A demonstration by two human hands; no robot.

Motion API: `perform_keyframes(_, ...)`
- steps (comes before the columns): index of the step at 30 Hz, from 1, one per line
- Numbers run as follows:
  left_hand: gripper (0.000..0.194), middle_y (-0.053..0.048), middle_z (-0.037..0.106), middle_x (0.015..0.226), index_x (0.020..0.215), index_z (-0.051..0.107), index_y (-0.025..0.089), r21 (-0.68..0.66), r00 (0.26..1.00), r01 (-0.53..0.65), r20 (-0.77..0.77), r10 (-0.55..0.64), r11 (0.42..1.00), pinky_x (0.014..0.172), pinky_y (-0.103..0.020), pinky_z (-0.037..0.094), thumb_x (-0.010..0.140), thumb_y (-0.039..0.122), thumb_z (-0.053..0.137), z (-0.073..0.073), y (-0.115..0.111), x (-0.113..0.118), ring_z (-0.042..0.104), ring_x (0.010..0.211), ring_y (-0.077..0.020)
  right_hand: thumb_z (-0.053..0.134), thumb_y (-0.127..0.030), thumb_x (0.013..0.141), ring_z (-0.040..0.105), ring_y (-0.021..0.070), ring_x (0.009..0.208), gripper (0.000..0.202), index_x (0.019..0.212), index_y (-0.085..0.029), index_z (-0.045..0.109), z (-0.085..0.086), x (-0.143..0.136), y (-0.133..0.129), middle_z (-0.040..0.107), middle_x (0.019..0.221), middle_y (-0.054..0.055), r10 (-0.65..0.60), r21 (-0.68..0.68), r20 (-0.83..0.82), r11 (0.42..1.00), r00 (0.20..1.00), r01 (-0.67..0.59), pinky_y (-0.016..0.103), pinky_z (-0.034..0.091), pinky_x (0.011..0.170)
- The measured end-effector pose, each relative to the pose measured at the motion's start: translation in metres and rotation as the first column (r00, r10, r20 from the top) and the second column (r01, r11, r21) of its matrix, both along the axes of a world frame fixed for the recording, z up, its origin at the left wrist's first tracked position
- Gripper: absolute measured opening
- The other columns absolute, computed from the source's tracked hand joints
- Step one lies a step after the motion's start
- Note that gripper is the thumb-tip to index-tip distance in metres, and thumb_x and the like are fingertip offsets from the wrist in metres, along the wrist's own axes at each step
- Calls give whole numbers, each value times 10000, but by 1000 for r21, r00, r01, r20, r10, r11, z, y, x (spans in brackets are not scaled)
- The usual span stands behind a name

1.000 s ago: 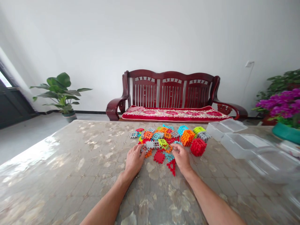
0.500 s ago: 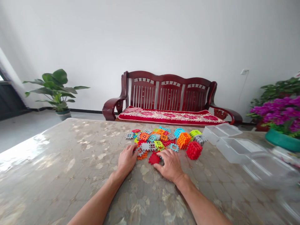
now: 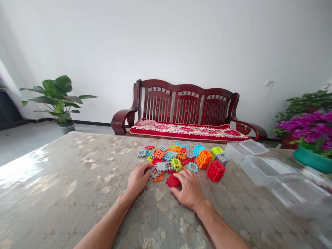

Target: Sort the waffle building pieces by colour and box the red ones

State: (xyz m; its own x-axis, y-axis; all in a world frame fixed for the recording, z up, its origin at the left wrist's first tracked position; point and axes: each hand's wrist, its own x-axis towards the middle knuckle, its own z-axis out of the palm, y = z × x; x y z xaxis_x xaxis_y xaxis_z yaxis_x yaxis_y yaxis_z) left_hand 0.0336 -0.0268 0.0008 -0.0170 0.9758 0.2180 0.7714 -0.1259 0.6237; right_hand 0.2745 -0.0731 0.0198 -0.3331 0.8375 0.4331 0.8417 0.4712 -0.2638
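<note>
A heap of notched plastic building tiles (image 3: 161, 167) in grey, orange, red, blue and lime lies on the table. My left hand (image 3: 138, 178) rests flat at the heap's left edge, fingertips close to a grey tile (image 3: 155, 173); its fingers look loosely extended and hold nothing visible. My right hand (image 3: 189, 186) lies at the front of the heap, thumb and fingers apart beside a solid red tile (image 3: 172, 181). Its fingertips reach that tile's right edge and partly cover it. Stacked tiles form an orange block (image 3: 204, 159) and a red block (image 3: 216, 171) to the right.
Clear plastic boxes (image 3: 259, 169) stand on the right of the patterned table (image 3: 90, 180). Behind them is a teal pot (image 3: 312, 159) of purple flowers. Beyond the table's far edge stand a wooden bench (image 3: 186, 103) and a potted plant (image 3: 61, 100) at left.
The view has shifted slightly, so the table and its things sit a little lower in the picture. Both hands keep nearly the same places beside the tiles.
</note>
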Motion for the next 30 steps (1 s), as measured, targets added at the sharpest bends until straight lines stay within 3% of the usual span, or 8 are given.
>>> perform_keyframes(18, 282, -14, 709, 1067, 1026, 703, 263, 11, 1000, 16, -16, -16, 1000, 922, -285, 456, 860, 282, 475, 5, -5, 3, 635, 984, -178, 679, -277, 705, 571, 256, 1018, 510, 1204, -228, 589, -1, 2, -3, 667, 1096, 73, 98, 59, -112, 994, 989, -92, 418, 428, 936)
perform_keyframes(30, 287, -23, 710, 1064, 1021, 701, 258, 16, 999, 17, -41, -16, 1000, 927, -296, 454, 857, 268, 465, 7, -7, 4, 631, 995, -184, 634, -321, 776, 617, 236, 991, 479, 1239, -230, 556, -3, 4, -2, 668, 1091, 74, 45, 33, -164, 999, 985, -40, 384, 472, 913)
